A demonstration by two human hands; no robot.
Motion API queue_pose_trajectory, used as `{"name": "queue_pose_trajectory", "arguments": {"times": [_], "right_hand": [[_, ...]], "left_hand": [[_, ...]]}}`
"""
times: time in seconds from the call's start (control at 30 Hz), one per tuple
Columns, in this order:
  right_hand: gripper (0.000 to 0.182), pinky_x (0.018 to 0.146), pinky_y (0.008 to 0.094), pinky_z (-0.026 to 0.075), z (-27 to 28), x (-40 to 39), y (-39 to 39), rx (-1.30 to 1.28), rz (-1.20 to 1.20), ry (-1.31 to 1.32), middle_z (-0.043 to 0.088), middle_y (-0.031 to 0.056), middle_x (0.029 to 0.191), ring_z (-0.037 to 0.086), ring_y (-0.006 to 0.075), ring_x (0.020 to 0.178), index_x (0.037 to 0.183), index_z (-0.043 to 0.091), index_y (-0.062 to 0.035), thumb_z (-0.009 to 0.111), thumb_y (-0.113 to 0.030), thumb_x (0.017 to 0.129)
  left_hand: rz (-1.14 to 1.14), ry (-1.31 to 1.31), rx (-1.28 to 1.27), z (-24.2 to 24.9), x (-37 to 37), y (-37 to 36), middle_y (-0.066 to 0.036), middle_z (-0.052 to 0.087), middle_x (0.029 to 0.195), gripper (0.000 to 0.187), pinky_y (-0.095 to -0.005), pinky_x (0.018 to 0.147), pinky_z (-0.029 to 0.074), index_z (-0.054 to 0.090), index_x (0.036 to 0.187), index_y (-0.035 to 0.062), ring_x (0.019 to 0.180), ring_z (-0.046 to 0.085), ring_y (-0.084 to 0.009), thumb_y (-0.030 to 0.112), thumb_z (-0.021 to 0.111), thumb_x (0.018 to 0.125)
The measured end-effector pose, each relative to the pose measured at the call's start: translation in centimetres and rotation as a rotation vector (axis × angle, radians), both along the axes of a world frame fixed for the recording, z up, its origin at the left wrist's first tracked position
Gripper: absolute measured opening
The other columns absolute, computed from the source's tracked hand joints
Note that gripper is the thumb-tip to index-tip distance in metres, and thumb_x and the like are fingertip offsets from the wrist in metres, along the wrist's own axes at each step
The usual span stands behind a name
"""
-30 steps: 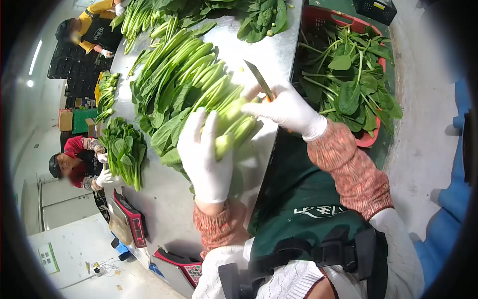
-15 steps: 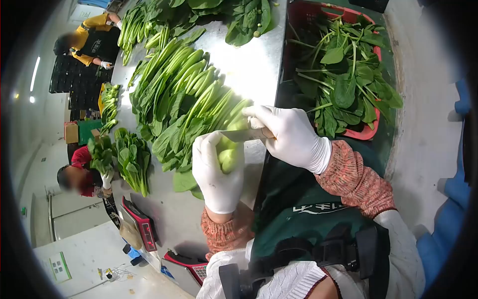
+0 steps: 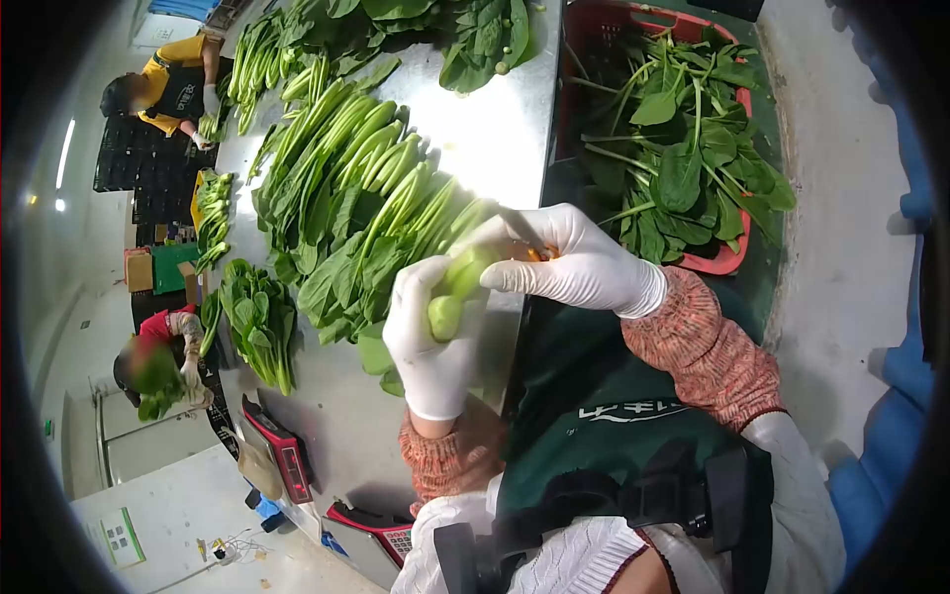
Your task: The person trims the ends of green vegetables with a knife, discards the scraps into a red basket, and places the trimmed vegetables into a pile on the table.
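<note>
My left hand (image 3: 430, 332), in a white glove, is wrapped round the pale stem ends of some leafy greens (image 3: 446, 315), whose leaves hang below over the metal table. My right hand (image 3: 564, 259), also gloved, grips a knife (image 3: 522, 228) with an orange part showing between the fingers. Its thumb and fingers reach the stems beside my left hand. Just beyond both hands lies a long row of greens (image 3: 366, 188), stems towards me.
A red basket (image 3: 742, 259) of loose greens stands at the right. Red scales (image 3: 287, 457) sit near the lower left table edge. Two co-workers (image 3: 180, 94) handle greens across the metal table (image 3: 346, 436). One bunch (image 3: 259, 322) lies at the left.
The knife has swung away from the stems to point up, and my right thumb has come against them. Both co-workers have shifted; the lower one's greens have moved down.
</note>
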State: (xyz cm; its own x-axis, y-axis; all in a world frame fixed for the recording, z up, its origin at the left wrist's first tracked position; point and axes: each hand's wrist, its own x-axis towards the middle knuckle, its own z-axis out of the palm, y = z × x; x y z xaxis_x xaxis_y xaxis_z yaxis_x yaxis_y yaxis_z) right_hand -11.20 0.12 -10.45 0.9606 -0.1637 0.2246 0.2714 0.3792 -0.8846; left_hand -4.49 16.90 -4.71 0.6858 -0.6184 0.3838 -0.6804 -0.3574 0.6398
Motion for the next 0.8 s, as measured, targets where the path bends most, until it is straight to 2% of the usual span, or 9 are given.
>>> {"name": "queue_pose_trajectory", "arguments": {"times": [0.13,0.2,0.27,0.33,0.47,0.5,0.53,0.73,0.8], "right_hand": [[0.016,0.046,0.0184,0.037,-0.2,-1.6,-4.9,0.051,-0.399,0.284,0.061,-0.0014,0.071,0.048,0.0003,0.053,0.098,0.070,-0.0037,0.067,-0.019,0.094],[0.019,0.046,0.0177,0.034,0.0,-2.9,-9.3,0.016,-0.723,0.262,0.062,-0.0003,0.073,0.042,0.0009,0.050,0.104,0.070,-0.0039,0.063,-0.020,0.096],[0.027,0.047,0.0173,0.034,-1.8,-4.2,-12.7,-0.080,-1.159,0.154,0.068,0.0027,0.084,0.041,-0.0002,0.050,0.119,0.062,-0.0027,0.062,-0.016,0.096],[0.032,0.047,0.0176,0.034,-0.3,-4.1,-12.2,-0.224,-1.391,0.157,0.071,0.0025,0.090,0.041,-0.0002,0.050,0.127,0.057,-0.0040,0.061,-0.014,0.097],[0.007,0.070,0.0348,0.054,-1.7,-0.1,-7.3,-0.836,-0.966,-0.043,0.072,0.0053,0.091,0.068,0.0214,0.074,0.091,0.071,-0.0079,0.067,-0.010,0.085],[0.016,0.065,0.0302,0.053,-1.9,0.4,-4.8,-0.943,-0.710,0.209,0.072,0.0060,0.091,0.066,0.0162,0.071,0.103,0.072,-0.0088,0.066,-0.012,0.088],[0.024,0.069,0.0354,0.055,-3.7,1.9,-2.6,-1.053,-0.577,0.157,0.071,0.0101,0.092,0.069,0.0260,0.076,0.109,0.070,-0.0114,0.066,-0.014,0.086],[0.027,0.074,0.0407,0.054,-6.1,5.3,3.3,-1.169,-0.309,0.310,0.065,0.0109,0.081,0.065,0.0318,0.085,0.101,0.065,-0.0092,0.072,-0.026,0.080],[0.026,0.067,0.0396,0.051,-5.8,4.9,3.1,-0.895,-0.296,0.204,0.063,0.0114,0.076,0.064,0.0297,0.074,0.097,0.063,-0.0050,0.072,-0.022,0.079]], "left_hand": [[0.250,-0.148,-0.059,4.6,1.1,3.4,-0.010,0.065,0.100,0.018,-0.0289,0.078,0.050,0.066,0.099,-0.0039,0.087,0.062,-0.0174,-0.005,0.070,0.081],[0.379,-0.101,-0.274,5.8,1.9,6.6,-0.011,0.065,0.102,0.021,-0.0245,0.078,0.050,0.064,0.104,-0.0063,0.088,0.062,-0.0156,-0.005,0.069,0.084],[0.624,-0.505,-0.150,6.4,2.4,8.5,-0.011,0.065,0.100,0.025,-0.0216,0.076,0.049,0.062,0.107,-0.0079,0.085,0.061,-0.0135,-0.005,0.071,0.084],[0.541,-0.468,-0.148,6.4,1.8,7.9,-0.008,0.065,0.098,0.029,-0.0241,0.074,0.048,0.063,0.108,-0.0039,0.081,0.059,-0.0133,-0.003,0.074,0.081],[0.452,-0.346,0.087,4.9,1.4,6.5,-0.006,0.061,0.086,0.024,-0.0271,0.074,0.047,0.061,0.094,0.0005,0.074,0.054,-0.0143,-0.001,0.077,0.077],[0.451,-0.336,0.082,4.2,1.6,6.6,-0.006,0.061,0.085,0.023,-0.0269,0.073,0.046,0.061,0.094,0.0010,0.074,0.055,-0.0147,-0.002,0.077,0.077],[0.450,-0.326,0.079,3.8,1.6,6.7,-0.006,0.061,0.085,0.022,-0.0266,0.073,0.046,0.061,0.093,0.0014,0.074,0.055,-0.0152,-0.003,0.076,0.077],[0.152,-0.360,0.392,2.6,1.0,6.1,-0.012,0.061,0.081,0.020,-0.0324,0.069,0.048,0.061,0.093,0.0003,0.072,0.059,-0.0245,-0.001,0.073,0.077],[0.142,-0.297,0.429,-0.2,1.2,5.9,-0.015,0.063,0.083,0.022,-0.0370,0.071,0.050,0.063,0.095,0.0014,0.075,0.063,-0.0295,0.001,0.074,0.076]]}}
